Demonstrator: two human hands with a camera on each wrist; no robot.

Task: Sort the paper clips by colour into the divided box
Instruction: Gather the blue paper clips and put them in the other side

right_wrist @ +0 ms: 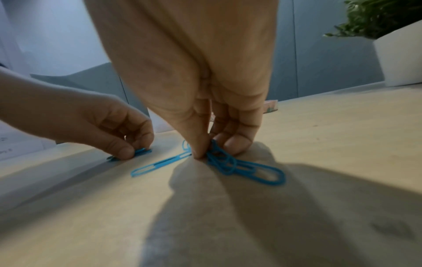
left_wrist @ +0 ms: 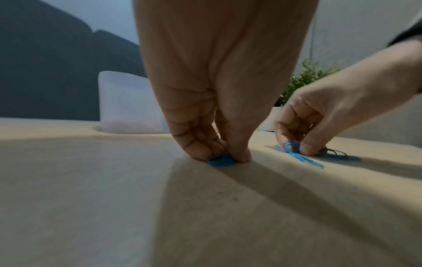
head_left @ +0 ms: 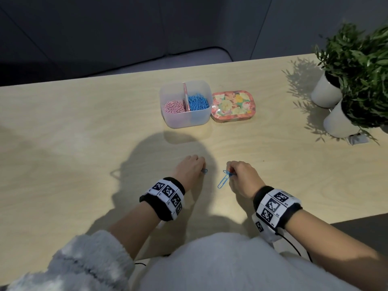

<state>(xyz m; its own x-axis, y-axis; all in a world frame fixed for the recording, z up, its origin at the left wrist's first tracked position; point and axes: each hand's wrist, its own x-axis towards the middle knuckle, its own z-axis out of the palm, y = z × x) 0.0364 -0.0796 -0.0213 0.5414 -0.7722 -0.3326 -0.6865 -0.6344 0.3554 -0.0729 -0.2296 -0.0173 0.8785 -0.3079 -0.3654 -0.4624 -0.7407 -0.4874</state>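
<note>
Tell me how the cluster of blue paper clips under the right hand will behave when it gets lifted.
The cluster of blue wire paper clips pinched by the right hand looks interlinked, so it will probably rise together and dangle. The thin loops look light. The one clip sticking out sideways may swing or slip off onto the pale wooden table.

The head camera looks down from high up at the bench [head_left: 84, 133], with both hands low at 6 o'clock. Each wrist camera sits very close above the bench, looking along its own fingers. All three views share both hands.
</note>
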